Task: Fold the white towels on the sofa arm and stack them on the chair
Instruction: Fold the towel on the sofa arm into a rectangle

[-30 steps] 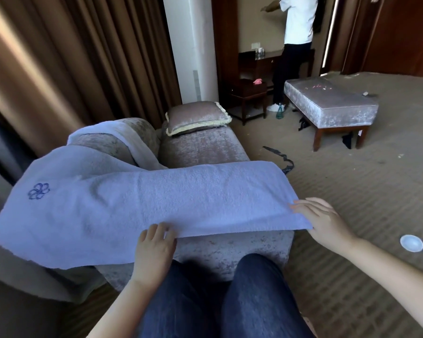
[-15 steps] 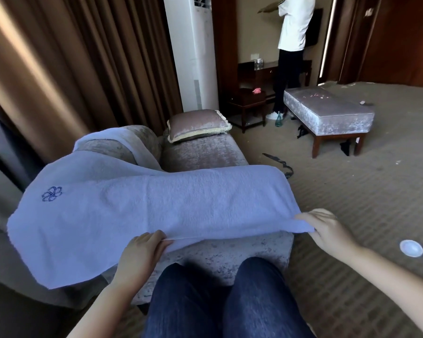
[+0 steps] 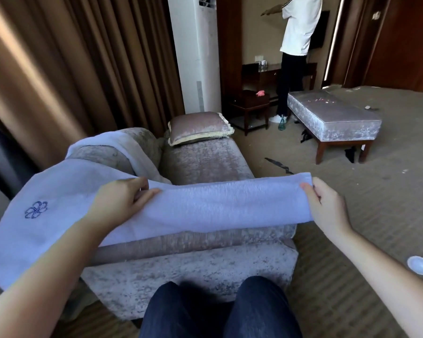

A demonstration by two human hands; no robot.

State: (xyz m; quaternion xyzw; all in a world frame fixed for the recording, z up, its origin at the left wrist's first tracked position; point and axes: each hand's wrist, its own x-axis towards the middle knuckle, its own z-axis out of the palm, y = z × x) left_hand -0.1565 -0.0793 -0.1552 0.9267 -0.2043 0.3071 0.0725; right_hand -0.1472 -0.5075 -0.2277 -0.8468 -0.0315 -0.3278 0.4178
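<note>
Holds the white towel [image 3: 217, 203] stretched lengthwise over the sofa arm [image 3: 205, 272], taut between both hands, lower long edge lying on the upholstery. Pinches the upper edge with the left hand [image 3: 122, 203], thumb on top, fingers curled under the cloth, some way in from the towel's left end. Grips the right-end corner with the right hand [image 3: 327, 208], thumb and fingers closed on the fabric. Leaves the left part, marked with a blue embroidered flower [image 3: 36, 209], drooping off the arm's left side, held by neither hand. Sits with knees [image 3: 220, 311] in dark denim close to the front face of the sofa arm. Behind the left hand: second white towel [image 3: 132, 152] draped over the rounded upholstery, apart from the held one at the visible edges. Farther back on the seat: fringed cushion [image 3: 198, 128]. On the carpet at right: small white round disc [image 3: 419, 264], well apart from the sofa. Across the room: upholstered bench [image 3: 335, 118], and just beside it a standing person [image 3: 296, 45] in a white top, facing away. Along the left wall: brown curtains [image 3: 83, 69].
</note>
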